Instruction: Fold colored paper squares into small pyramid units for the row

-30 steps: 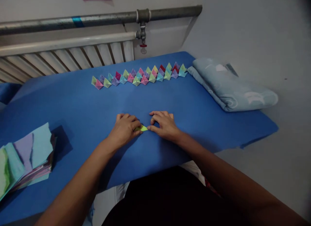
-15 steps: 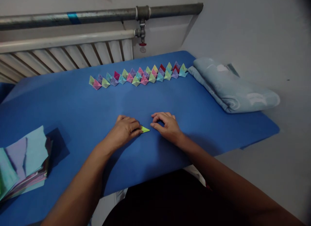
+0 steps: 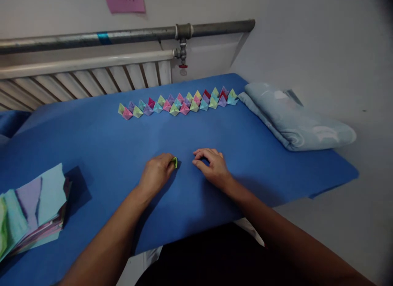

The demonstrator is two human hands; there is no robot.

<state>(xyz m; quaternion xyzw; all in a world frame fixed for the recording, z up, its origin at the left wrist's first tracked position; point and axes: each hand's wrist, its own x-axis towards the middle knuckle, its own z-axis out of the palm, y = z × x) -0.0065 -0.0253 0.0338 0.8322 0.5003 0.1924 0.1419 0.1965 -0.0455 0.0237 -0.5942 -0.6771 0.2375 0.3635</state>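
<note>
My left hand [image 3: 157, 170] is closed around a small folded piece of yellow-green paper [image 3: 175, 162]. Only the paper's edge shows past the thumb and fingertips; the fingers hide the rest. To its right, my right hand [image 3: 212, 166] rests over the blue table with fingers curved and a gap between thumb and forefinger. Nothing is in it. Farther back stand several folded paper boats [image 3: 184, 109] in pink, green, blue, purple, yellow and red, lined up in staggered rows.
A stack of coloured paper sheets [image 3: 50, 191] lies at the left of the blue table [image 3: 129, 142]. A folded pale blue blanket [image 3: 294, 118] sits at the right by the wall. Behind the table are a white radiator [image 3: 116, 79], a metal pipe [image 3: 141, 34] and a red-handled valve [image 3: 183, 66].
The yellow-green paper's pointed end lay flat, aimed right; now my left hand shows just a short upright edge of it. My right hand keeps its pose. The view has tilted upward.
</note>
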